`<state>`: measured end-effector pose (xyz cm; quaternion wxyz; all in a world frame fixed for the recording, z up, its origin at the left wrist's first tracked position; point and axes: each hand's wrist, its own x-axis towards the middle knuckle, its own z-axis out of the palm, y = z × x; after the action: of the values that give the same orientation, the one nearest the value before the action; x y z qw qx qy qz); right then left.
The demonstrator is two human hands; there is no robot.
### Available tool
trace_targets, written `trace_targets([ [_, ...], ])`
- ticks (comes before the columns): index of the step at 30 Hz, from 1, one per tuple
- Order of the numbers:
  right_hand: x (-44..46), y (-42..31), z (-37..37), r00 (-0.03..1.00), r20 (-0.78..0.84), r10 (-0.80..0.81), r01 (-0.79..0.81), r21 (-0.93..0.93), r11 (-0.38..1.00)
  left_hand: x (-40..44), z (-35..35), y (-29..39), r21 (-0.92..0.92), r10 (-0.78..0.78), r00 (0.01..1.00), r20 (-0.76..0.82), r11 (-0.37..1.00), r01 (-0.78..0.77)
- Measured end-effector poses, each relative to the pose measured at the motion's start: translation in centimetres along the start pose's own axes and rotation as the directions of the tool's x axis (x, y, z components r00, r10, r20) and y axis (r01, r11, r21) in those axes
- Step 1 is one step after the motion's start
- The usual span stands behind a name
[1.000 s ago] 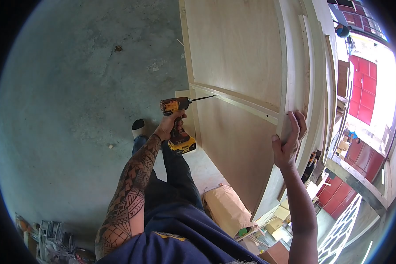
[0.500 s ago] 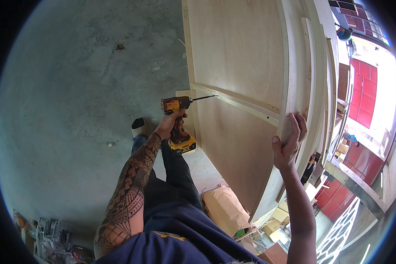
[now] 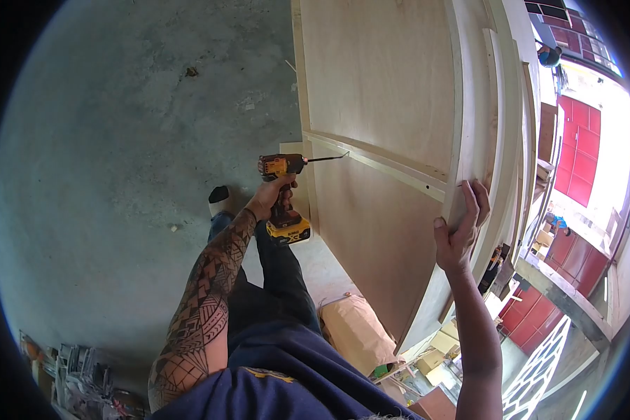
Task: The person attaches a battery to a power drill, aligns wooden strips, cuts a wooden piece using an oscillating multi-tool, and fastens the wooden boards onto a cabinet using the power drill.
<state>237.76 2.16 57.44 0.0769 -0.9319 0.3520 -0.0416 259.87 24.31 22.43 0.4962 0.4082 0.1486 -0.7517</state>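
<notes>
The power drill sits in the left grip, its handle enclosed by the fingers, its long bit reaching the wooden strip across the plywood panel; tip contact is unclear. The right grip, thumb spread from fingers, rests along the pale edge. Grey floor lies beyond.

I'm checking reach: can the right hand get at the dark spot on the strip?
Probably yes: the right hand rests on the board near the dark spot, with nothing visible between them.
</notes>
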Motion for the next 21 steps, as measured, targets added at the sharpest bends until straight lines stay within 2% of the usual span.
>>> trace_targets([
  [7, 0.1, -0.2, 0.0, 1.0, -0.011, 0.002, -0.001, 0.013, 1.0, 0.3, 0.8, -0.7, 0.005, 0.032, 0.999, 0.015, 0.999, -0.032],
  [13, 0.2, -0.1, 0.3, 1.0, -0.012, 0.023, -0.023, -0.026, 0.999, -1.1, 0.5, -1.2, -0.045, -0.012, 1.0, 0.01, 0.999, 0.012],
  [16, 0.0, -1.9, 1.1, 0.998, -0.059, 0.026, -0.028, -0.032, 0.999, -1.4, -0.5, -2.1, -0.045, 0.03, 0.999, 0.023, 0.999, -0.029],
  [18, -2.1, -5.5, 2.6, 0.947, -0.318, 0.041, -0.132, -0.271, 0.953, -1.6, -0.9, -2.5, -0.09, 0.047, 0.999, 0.023, 0.995, -0.045],
  [19, -4.0, -7.2, 5.6, 0.885, -0.459, 0.074, -0.048, 0.068, 0.997, -1.8, -1.1, -2.6, -0.089, 0.051, 0.999, 0.02, 0.995, -0.049],
  [21, -7.5, -9.2, 13.1, 0.861, -0.457, 0.222, 0.001, 0.437, 0.899, -2.4, -1.4, -3.0, -0.069, 0.075, 0.997, 0.024, 0.995, -0.074],
])
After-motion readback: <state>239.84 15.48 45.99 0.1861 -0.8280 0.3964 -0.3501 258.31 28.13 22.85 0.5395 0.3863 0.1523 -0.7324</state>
